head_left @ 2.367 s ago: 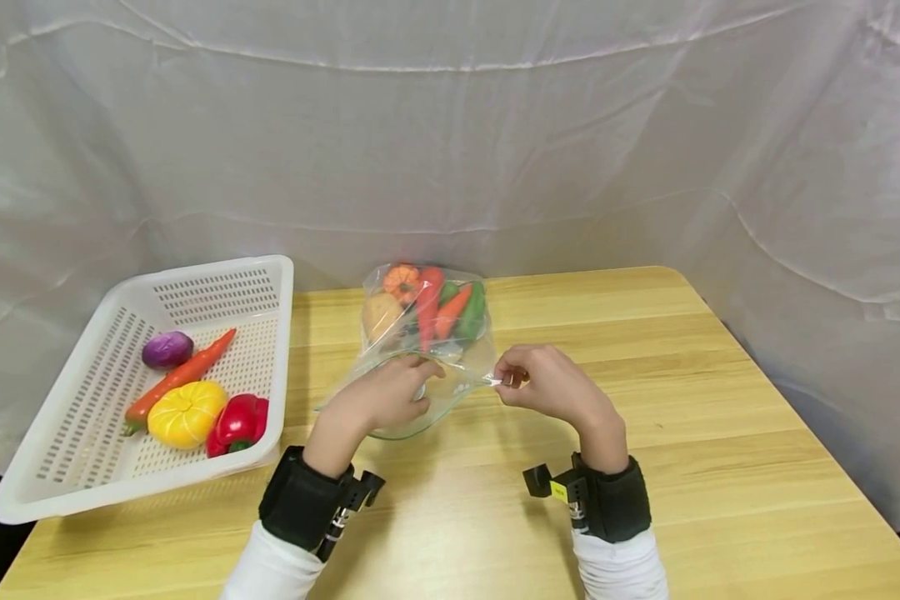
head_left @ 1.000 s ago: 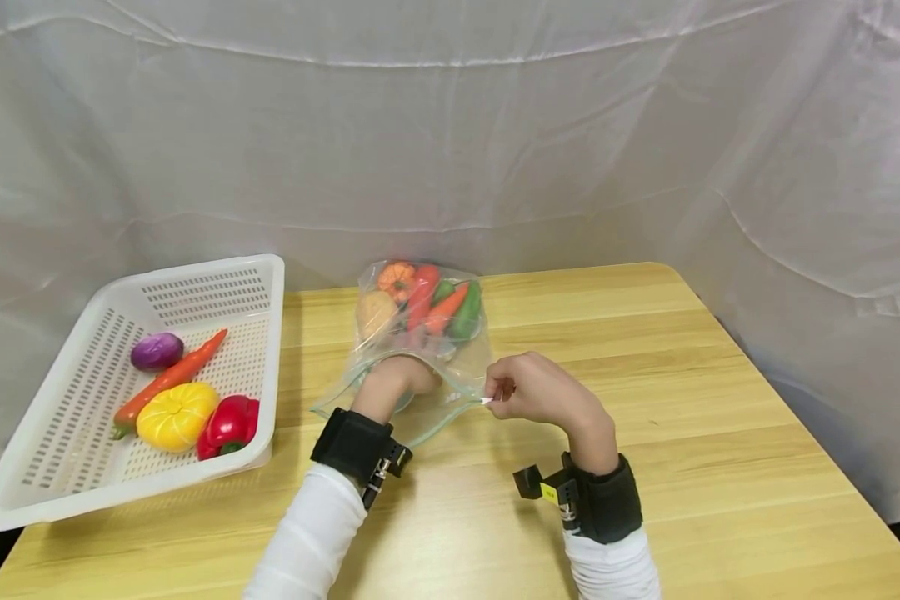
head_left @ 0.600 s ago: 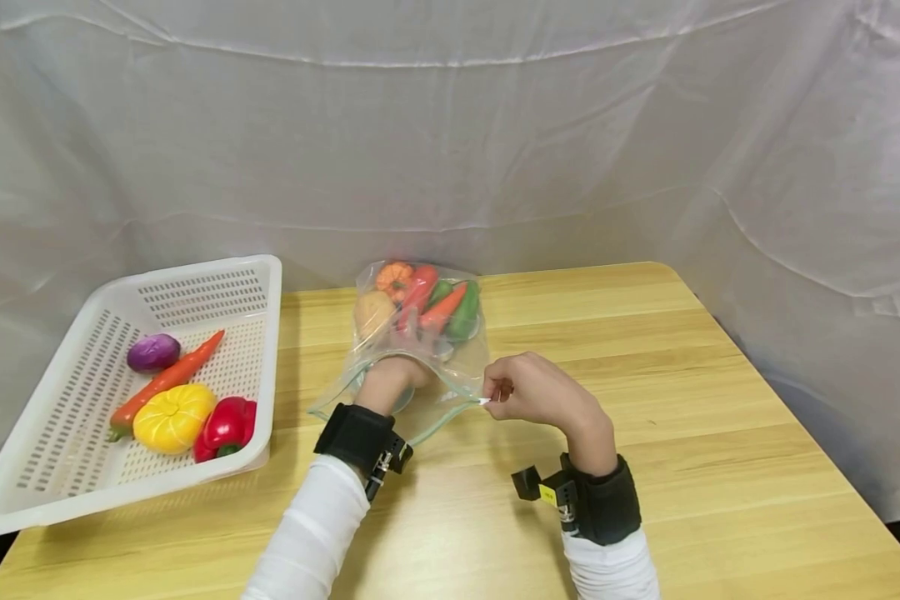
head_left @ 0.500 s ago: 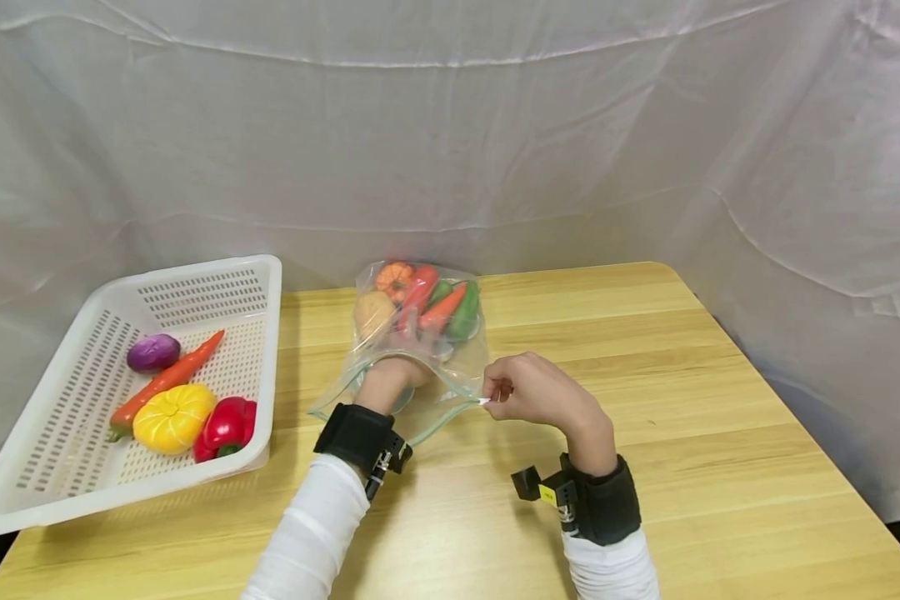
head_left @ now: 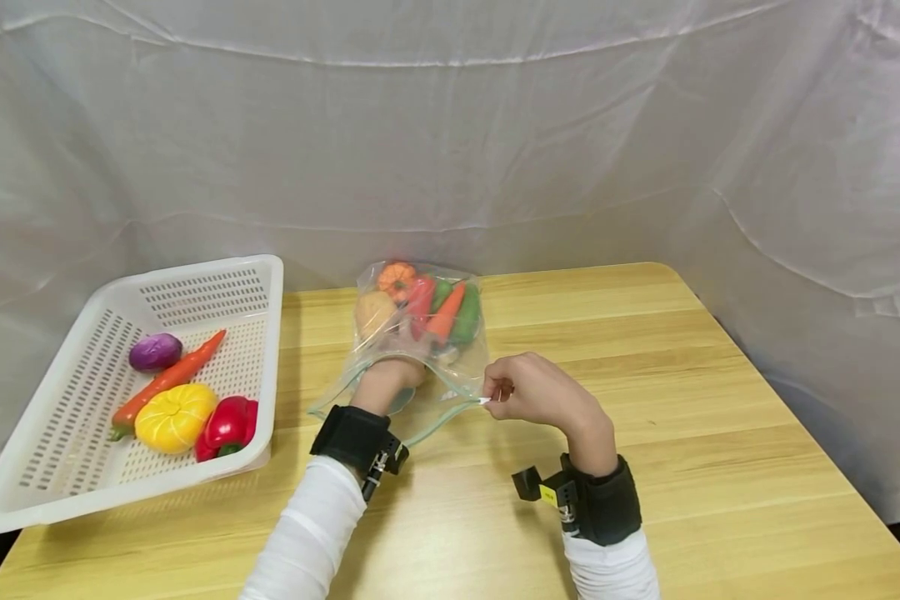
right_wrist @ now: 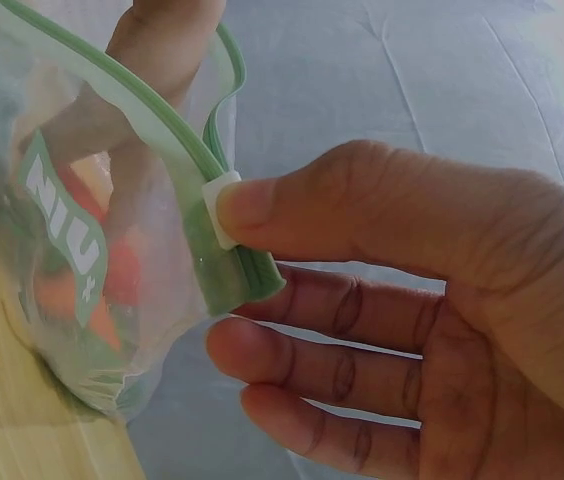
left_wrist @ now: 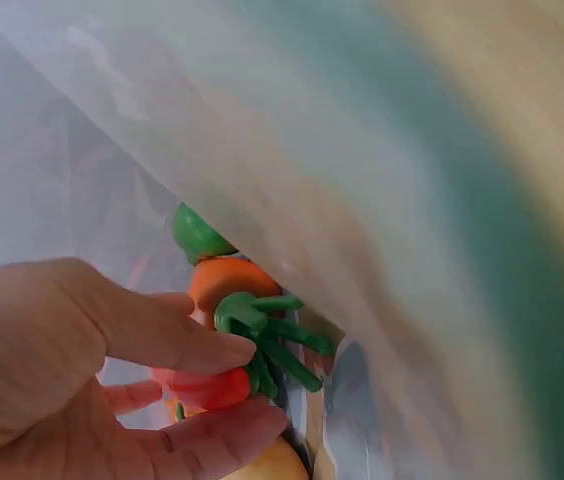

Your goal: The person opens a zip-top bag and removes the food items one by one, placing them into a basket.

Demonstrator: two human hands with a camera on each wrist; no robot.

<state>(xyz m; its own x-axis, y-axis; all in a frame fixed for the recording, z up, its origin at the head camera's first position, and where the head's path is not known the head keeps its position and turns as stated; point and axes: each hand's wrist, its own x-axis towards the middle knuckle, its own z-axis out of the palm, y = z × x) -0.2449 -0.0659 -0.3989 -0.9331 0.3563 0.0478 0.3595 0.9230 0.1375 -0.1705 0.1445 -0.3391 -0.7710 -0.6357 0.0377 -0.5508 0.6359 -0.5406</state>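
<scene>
My left hand [head_left: 393,375] reaches through the mouth of a clear zip bag [head_left: 453,367]. In the left wrist view its thumb and fingers close around a red chili pepper [left_wrist: 207,388], beside the leafy green top of a carrot [left_wrist: 234,280]. Behind the plastic lie the carrot, a small orange pumpkin [head_left: 396,281], a potato-like tan vegetable [head_left: 375,313] and a green pepper [head_left: 467,312]. My right hand [head_left: 543,392] pinches the white slider [right_wrist: 224,210] at the bag's right corner, thumb on top. The green-edged mouth gapes between both hands.
A white perforated basket [head_left: 273,358] stands at the left, over the table's [head_left: 690,433] edge. It holds a purple eggplant [head_left: 155,352], a long red-orange chili [head_left: 168,379], a yellow pumpkin [head_left: 176,418] and a red bell pepper [head_left: 228,425]. A pale curtain [head_left: 450,150] hangs behind.
My left hand has gone from above the bag's mouth to deep inside it. The chili and carrot have shifted and turned slightly within. My right hand has kept its pinch on the slider.
</scene>
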